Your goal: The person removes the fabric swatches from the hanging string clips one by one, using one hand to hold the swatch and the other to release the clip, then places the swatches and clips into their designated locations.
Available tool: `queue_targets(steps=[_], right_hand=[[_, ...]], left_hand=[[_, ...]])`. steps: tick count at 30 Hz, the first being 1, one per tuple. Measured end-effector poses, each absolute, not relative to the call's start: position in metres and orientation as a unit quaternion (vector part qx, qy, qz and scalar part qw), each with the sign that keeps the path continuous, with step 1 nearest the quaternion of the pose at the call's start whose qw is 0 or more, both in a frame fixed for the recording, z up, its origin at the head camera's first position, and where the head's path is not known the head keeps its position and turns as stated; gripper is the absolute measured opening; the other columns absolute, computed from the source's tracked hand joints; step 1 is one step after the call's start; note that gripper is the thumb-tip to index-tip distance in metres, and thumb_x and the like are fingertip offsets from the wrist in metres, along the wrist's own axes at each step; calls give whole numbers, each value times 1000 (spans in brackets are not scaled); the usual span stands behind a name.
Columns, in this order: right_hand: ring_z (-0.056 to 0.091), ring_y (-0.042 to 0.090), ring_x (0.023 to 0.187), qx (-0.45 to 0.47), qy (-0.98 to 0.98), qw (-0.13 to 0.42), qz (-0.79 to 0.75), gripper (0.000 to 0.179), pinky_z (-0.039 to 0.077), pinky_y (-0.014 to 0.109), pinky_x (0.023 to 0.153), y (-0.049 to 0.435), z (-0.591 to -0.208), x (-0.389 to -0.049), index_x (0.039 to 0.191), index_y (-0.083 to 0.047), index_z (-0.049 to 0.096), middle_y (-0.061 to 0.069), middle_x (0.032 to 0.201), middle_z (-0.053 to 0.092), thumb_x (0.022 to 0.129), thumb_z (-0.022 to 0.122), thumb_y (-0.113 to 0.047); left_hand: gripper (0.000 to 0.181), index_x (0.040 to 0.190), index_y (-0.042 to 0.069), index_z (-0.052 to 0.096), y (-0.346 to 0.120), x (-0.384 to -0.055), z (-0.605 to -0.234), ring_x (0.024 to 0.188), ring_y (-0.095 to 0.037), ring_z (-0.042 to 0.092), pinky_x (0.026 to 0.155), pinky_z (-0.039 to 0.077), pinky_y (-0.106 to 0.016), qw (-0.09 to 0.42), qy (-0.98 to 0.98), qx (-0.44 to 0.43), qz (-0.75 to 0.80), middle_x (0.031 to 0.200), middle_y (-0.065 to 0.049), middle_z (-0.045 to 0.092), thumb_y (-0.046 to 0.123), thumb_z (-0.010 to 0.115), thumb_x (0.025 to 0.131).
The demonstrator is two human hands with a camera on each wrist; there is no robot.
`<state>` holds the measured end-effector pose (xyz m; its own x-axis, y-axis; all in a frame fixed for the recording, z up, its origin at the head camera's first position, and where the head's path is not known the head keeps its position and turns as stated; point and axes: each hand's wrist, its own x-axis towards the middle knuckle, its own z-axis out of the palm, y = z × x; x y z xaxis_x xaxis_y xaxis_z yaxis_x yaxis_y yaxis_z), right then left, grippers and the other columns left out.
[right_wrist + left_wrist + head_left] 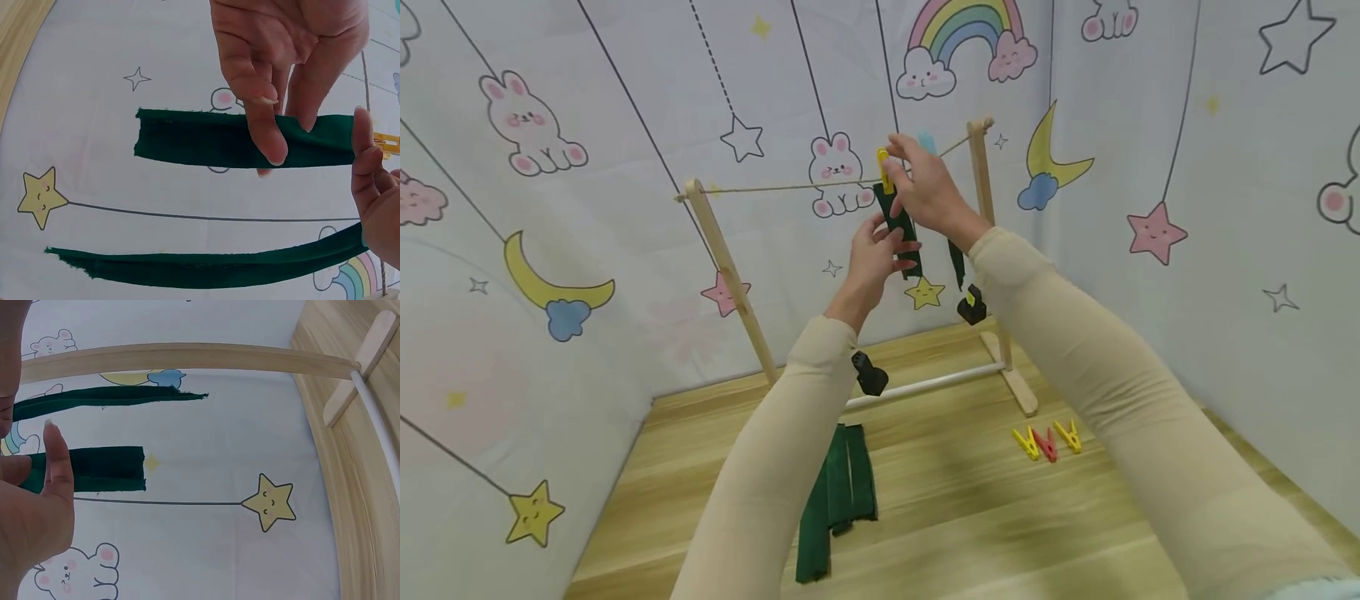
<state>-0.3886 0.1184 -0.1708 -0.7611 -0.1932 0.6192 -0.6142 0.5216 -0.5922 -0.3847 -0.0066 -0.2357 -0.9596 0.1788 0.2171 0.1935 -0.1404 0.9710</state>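
Observation:
A dark green cloth strip [910,250] hangs from a rope strung between two wooden posts. My left hand [872,258] holds this strip below the rope, its fingers lying across the cloth in the right wrist view. At the strip's upper end a yellow clothespin [886,171] sits on the rope, and my right hand [925,183] pinches it. Beside it hangs a second green strip [206,269], under a light blue clothespin [927,143] partly behind the right hand. Part of the yellow clothespin [389,144] shows past the right fingers in the right wrist view.
The rack has wooden posts [730,267], flat feet [1011,379] and a white bottom bar [925,385]. Several green strips [850,483] lie on the wood-grain table near the left forearm. Two yellow clothespins and a red clothespin [1045,446] lie at right. Printed cloth walls stand behind.

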Motion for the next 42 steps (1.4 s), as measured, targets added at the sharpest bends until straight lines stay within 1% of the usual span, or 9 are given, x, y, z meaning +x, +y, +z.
queue_targets(steps=[6, 10, 12, 15, 18, 23, 27, 33, 42], right_hand=[[66, 22, 66, 233, -834, 238, 439, 55, 44, 26, 102, 116, -164, -389, 156, -4, 26, 14, 149, 48, 109, 43, -26], [66, 19, 69, 223, -832, 239, 449, 54, 53, 26, 79, 115, -164, -388, 156, -4, 28, 13, 140, 57, 109, 45, -24], [66, 18, 70, 225, -831, 240, 448, 51, 53, 27, 66, 116, -164, -387, 154, -3, 32, 12, 134, 60, 108, 45, -22], [66, 18, 70, 234, -833, 242, 439, 43, 51, 28, 56, 116, -164, -386, 147, -2, 44, 12, 121, 61, 108, 45, -21], [65, 19, 70, 238, -836, 243, 431, 37, 52, 28, 56, 116, -163, -385, 139, -1, 51, 12, 114, 59, 109, 45, -20], [65, 20, 70, 228, -835, 243, 437, 32, 55, 31, 59, 115, -164, -384, 134, 0, 52, 12, 118, 59, 108, 45, -19], [67, 19, 66, 233, -820, 268, 450, 28, 56, 28, 58, 115, -167, -384, 128, 2, 58, 13, 115, 63, 106, 51, -15], [64, 15, 52, 232, -777, 325, 487, 21, 54, 23, 57, 114, -170, -385, 113, 0, 73, 12, 97, 73, 99, 64, -13], [59, 16, 47, 225, -767, 342, 495, 21, 51, 22, 53, 115, -169, -383, 111, 0, 75, 11, 93, 73, 98, 66, -14]], left_hand=[[40, 146, 3, 44, -5, -381, -230, 92, -20, 68, 68, 55, -27, 29, -657, -141, -740, 127, -11, 62, 16, 48, 108], [32, 134, -1, 56, -4, -381, -230, 88, -17, 68, 74, 56, -31, 32, -657, -139, -741, 119, -12, 64, 15, 47, 108], [30, 130, -1, 59, -4, -381, -230, 88, -18, 68, 81, 55, -35, 33, -653, -139, -744, 116, -12, 65, 14, 47, 108], [29, 129, -2, 60, -4, -381, -230, 90, -19, 69, 86, 54, -39, 41, -654, -137, -743, 114, -12, 66, 13, 47, 107], [30, 129, -2, 60, -5, -381, -230, 91, -20, 70, 82, 55, -34, 49, -658, -135, -739, 114, -13, 66, 13, 48, 107], [29, 128, -3, 60, -5, -381, -231, 89, -19, 70, 75, 54, -28, 49, -663, -137, -734, 112, -13, 67, 14, 48, 107], [28, 127, -3, 60, -7, -381, -232, 89, -18, 70, 75, 54, -29, 44, -671, -136, -727, 109, -13, 67, 14, 48, 107], [29, 128, -2, 60, -9, -380, -230, 89, -18, 70, 77, 54, -30, 53, -673, -134, -726, 108, -12, 67, 14, 48, 107], [28, 127, -3, 61, -9, -378, -229, 88, -17, 69, 76, 54, -29, 48, -666, -138, -731, 108, -12, 67, 14, 49, 107]])
